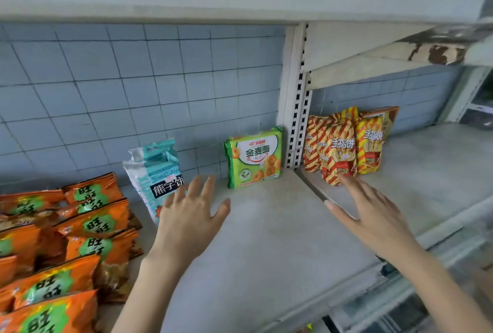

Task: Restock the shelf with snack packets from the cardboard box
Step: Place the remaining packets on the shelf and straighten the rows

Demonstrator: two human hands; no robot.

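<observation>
Two hands are out over the shelf (266, 239) and both are empty. The left hand (186, 215) is spread wide, palm down. The right hand (373, 215) is flat too, fingers straight and reaching forward. No packet is in either one, and the cardboard box is nowhere in sight from here, so the fresh stock is somewhere outside this view.

On the boards, orange packets (88, 223) are piled at the far left. A teal-and-white packet (154, 172) stands tilted just beyond the left hand's fingertips. A green packet (254, 156) stands upright against the tiled back wall (133, 92), right beside the slotted post (296, 98).

Past that post, the red-and-yellow striped packets (341, 148) stand in a cluster with their long axes vertical. That is where the right hand is aimed. Its forefinger sits at the foot of the front one, though I cannot tell whether it is touching or just short.

The right hand is plainly the nearer to the striped lot. The left is nearer to the teal-and-white packet, and the green packet lies ahead between the two hands. My read is that this is straightening, with the bare stretch of shelf in the middle waiting for the next load.
</observation>
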